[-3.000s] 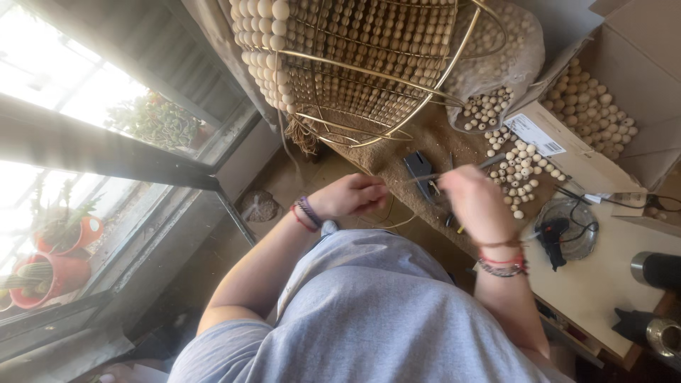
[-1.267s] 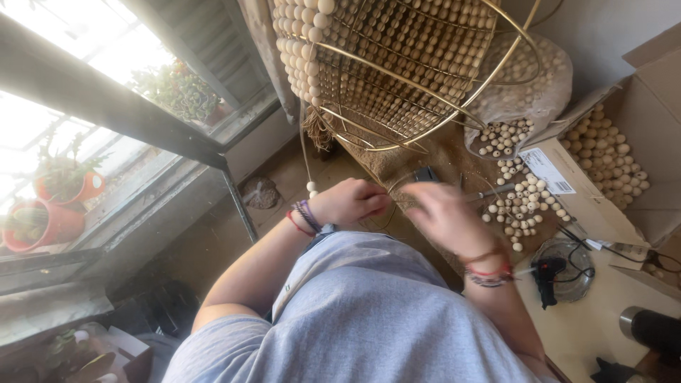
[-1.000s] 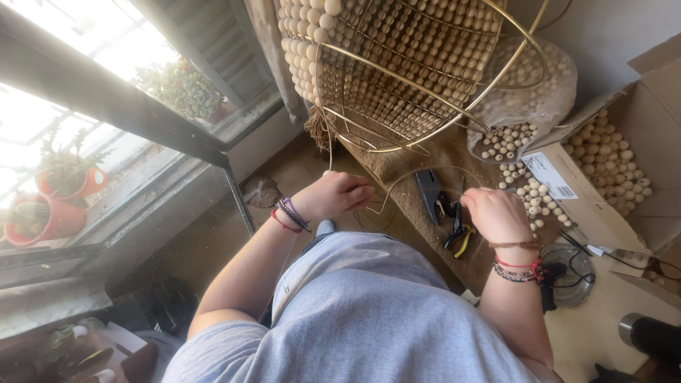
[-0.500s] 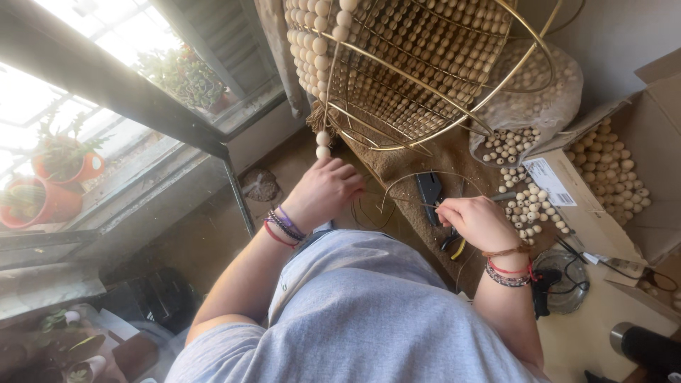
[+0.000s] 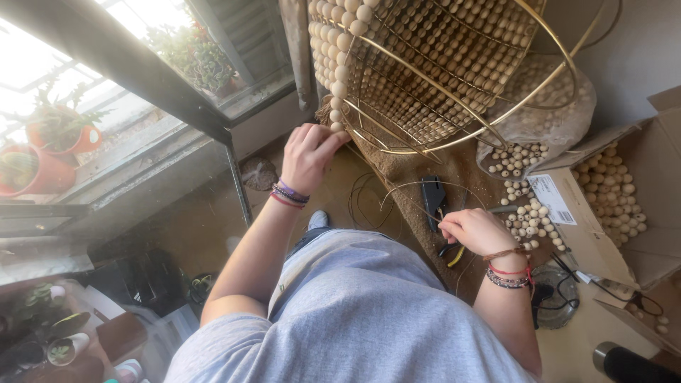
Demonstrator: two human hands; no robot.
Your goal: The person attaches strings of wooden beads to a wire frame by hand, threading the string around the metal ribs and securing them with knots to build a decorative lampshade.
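Observation:
My left hand (image 5: 311,150) is raised to the lower edge of a hanging gold wire frame (image 5: 454,78) strung with rows of wooden beads, and its fingers pinch the lowest bead of a bead strand (image 5: 339,89). Lower down at the right, my right hand (image 5: 477,230) is closed on a thin wire (image 5: 408,186) that curves up toward the frame. Black pliers (image 5: 433,198) lie on the brown cloth just above that hand. Loose wooden beads (image 5: 525,213) are scattered to its right.
An open cardboard box (image 5: 617,191) of wooden beads stands at the right, with a clear bag of beads (image 5: 546,117) behind it. A window with potted plants (image 5: 60,131) fills the left. A dark cylinder (image 5: 628,363) sits at the lower right, near coiled black cable (image 5: 560,301).
My left hand has risen from waist height to the bead strand at the frame's edge. My right hand drew back with the wire toward the pliers.

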